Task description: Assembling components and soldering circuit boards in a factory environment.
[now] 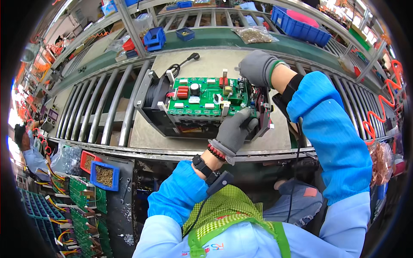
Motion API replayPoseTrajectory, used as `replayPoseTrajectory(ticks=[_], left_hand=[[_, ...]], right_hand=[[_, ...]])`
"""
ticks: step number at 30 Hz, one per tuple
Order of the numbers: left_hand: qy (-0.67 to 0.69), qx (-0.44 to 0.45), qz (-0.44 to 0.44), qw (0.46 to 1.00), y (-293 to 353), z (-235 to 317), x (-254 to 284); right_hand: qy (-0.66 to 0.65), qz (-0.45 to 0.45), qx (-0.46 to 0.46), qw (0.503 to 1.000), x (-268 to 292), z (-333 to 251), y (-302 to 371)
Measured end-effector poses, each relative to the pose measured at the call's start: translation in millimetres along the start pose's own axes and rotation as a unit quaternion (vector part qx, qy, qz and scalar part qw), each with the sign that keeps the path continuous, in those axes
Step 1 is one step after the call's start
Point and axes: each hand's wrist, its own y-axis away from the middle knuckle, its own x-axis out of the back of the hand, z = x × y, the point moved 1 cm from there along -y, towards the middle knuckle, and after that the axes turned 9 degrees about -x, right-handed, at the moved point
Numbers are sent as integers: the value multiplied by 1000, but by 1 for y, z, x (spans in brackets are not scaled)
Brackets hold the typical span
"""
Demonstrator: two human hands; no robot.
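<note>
An electronic unit with a black case (pixel 150 116) lies on a pale board, and a green circuit board (pixel 202 98) is exposed on top of it. My left hand (pixel 234 132), in a grey glove, is at the near right corner of the circuit board, fingers bent and closed by the unit's end panel (pixel 263 115). At the far right corner, my grey-gloved right hand (pixel 258 69) is curled closed; its fingertips are mostly hidden. What either hand pinches cannot be made out. A black power plug (pixel 193 56) with its cable lies behind the unit.
Metal rollers (pixel 101 105) flank the pale board (pixel 148 136). Behind runs a green belt (pixel 215 39) with blue bins (pixel 155 38) and a bag of small parts (pixel 255 35). Screws fill a blue tray (pixel 104 175) at near left, beside stacked circuit boards (pixel 81 210). A co-worker (pixel 32 150) sits far left.
</note>
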Motion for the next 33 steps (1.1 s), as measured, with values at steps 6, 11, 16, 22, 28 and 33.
replayPoseTrajectory(ticks=[6,11,16,22,28,33], left_hand=[[17,3,-3,1000,-3,-2,1],[26,-5,-26,999,-2,-1,0],[12,-4,-28,1000,-2,-1,-1],[-45,-35,-26,998,0,1,-5],[27,-5,-5,1000,1,-1,-4],[-26,-25,-2,999,-1,-2,0]], right_hand=[[-34,40,17,998,-12,7,-6],[-109,35,20,993,-18,15,-5],[-105,107,55,987,-18,9,-6],[-61,33,25,997,-5,5,1],[-51,36,52,997,-3,-2,-4],[-69,23,10,997,-10,-7,-3]])
